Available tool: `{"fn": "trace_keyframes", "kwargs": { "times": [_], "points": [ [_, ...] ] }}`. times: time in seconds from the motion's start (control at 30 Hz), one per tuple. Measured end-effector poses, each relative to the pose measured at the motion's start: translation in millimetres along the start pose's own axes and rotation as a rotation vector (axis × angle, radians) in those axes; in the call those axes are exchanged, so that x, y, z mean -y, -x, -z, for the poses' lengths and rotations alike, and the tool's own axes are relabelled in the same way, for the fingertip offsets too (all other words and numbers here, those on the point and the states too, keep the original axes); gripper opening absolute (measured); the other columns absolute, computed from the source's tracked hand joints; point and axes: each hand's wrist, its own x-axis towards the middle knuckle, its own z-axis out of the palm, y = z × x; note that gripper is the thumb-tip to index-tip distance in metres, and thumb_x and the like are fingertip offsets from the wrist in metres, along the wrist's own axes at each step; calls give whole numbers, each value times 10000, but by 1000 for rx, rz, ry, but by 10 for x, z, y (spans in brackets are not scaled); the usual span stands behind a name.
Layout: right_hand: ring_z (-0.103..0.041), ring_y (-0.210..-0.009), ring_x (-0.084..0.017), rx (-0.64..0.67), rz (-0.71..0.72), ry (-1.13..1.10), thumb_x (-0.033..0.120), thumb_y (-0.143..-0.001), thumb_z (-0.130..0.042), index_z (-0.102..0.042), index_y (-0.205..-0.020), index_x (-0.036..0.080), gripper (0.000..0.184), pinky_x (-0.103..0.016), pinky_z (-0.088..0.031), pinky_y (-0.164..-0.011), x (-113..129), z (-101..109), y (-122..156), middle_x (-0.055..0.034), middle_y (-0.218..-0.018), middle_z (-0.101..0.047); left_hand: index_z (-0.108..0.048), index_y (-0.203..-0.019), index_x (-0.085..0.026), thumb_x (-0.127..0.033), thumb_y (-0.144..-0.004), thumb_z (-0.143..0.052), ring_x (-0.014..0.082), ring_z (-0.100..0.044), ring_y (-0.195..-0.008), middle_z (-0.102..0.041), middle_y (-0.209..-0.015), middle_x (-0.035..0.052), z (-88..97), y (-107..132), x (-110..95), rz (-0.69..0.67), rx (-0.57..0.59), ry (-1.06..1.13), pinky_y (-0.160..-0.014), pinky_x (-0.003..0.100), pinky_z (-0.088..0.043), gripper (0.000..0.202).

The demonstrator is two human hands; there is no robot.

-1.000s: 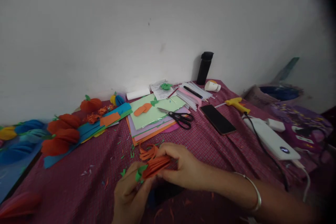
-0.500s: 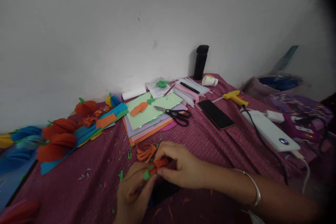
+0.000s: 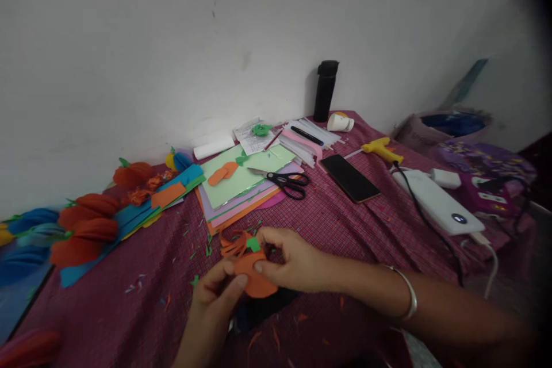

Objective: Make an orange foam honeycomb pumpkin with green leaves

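Low in the middle of the view, both my hands hold one orange paper pumpkin piece (image 3: 255,279) with a small green stem (image 3: 253,244). My left hand (image 3: 215,294) pinches its lower left edge. My right hand (image 3: 290,259), with a silver bangle (image 3: 409,293) on the wrist, grips its top and right side with bent fingers. Orange paper strips (image 3: 230,243) lie on the cloth just behind the hands. A dark object (image 3: 263,307) sits under the hands, mostly hidden.
A maroon checked cloth (image 3: 129,310) covers the table. Behind lie a stack of coloured sheets (image 3: 241,190), black scissors (image 3: 287,181), a phone (image 3: 349,178), a yellow glue gun (image 3: 382,149), a white power bank (image 3: 437,202) and a black bottle (image 3: 324,91). Finished paper pumpkins (image 3: 86,224) sit left.
The folded orange piece has turned so its flat rounded face shows. Both hands shifted a little up and the view tipped down.
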Motion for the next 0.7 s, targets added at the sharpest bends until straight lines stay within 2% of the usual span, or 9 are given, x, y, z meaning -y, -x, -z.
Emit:
{"fn": "trace_keyframes", "kwargs": {
  "times": [0.1, 0.17, 0.23, 0.33, 0.4, 0.47, 0.53, 0.63, 0.7],
  "points": [
    [-489, -689, -100, 164, -34, -256, 247, -773, -644, -512, -863, 177, 174, -242, -416, -660, -44, 29, -21, 36, -777, -518, -752, -794, -196, -354, -695, -821, 122, -613, -638, -699, -724, 3, 3, -9, -34, 189, 39, 307, -634, 208, -491, 199],
    [-542, -767, -113, 199, -40, -336, 219, -800, -615, -527, -942, 177, 172, -271, -449, -734, -73, 54, -36, 13, -852, -557, -773, -871, -198, -343, -646, -854, 125, -634, -641, -719, -739, 10, 11, -8, -63, 255, 42, 414, -628, 204, -501, 280],
    [-576, -884, -133, 171, 4, -249, 124, -787, -603, -547, -1054, 179, 278, -309, -461, -830, -86, 68, -43, -18, -962, -589, -780, -877, -195, -327, -612, -873, 133, -654, -660, -728, -738, 15, 22, 4, -69, 287, 50, 469, -635, 203, -510, 311],
    [-546, -1119, -185, 198, 180, -73, 77, -767, -655, -561, -1199, 196, 458, -390, -418, -996, -70, 68, -48, -74, -1163, -574, -776, -814, -171, -336, -612, -869, 125, -639, -603, -705, -666, 18, 24, 40, -37, 316, 141, 462, -599, 200, -500, 277],
    [-504, -1216, -211, 257, 273, -81, 132, -777, -708, -622, -1121, 205, 362, -417, -392, -1042, -56, 62, -51, -89, -1221, -554, -774, -808, -167, -345, -604, -870, 120, -621, -563, -693, -639, 18, 9, 64, -7, 343, 207, 444, -559, 201, -484, 288],
    [-506, -1230, -218, 302, 283, -145, 187, -786, -735, -662, -945, 196, 176, -419, -407, -1028, -57, 57, -55, -91, -1220, -558, -772, -822, -173, -357, -597, -868, 131, -629, -568, -700, -653, 27, -15, 77, 21, 374, 237, 432, -553, 214, -483, 306],
    [-537, -1192, -210, 306, 259, -188, 216, -789, -741, -644, -820, 180, 108, -418, -418, -1011, -77, 52, -61, -92, -1198, -575, -763, -825, -169, -382, -644, -833, 143, -633, -573, -703, -657, 43, -41, 67, 47, 383, 236, 392, -564, 234, -492, 288],
    [-575, -1111, -184, 228, 197, -228, 246, -784, -744, -598, -770, 170, 165, -396, -428, -989, -134, 38, -70, -82, -1149, -601, -742, -811, -175, -426, -710, -766, 166, -637, -580, -701, -657, 61, -70, 8, 76, 303, 138, 274, -566, 272, -507, 272],
    [-602, -1004, -156, 157, 102, -296, 291, -768, -757, -590, -809, 166, 213, -342, -465, -912, -183, 18, -79, -63, -1096, -606, -734, -809, -183, -488, -735, -723, 189, -636, -571, -704, -670, 77, -71, -44, 76, 135, 9, 105, -537, 301, -510, 315]
  ]
}}
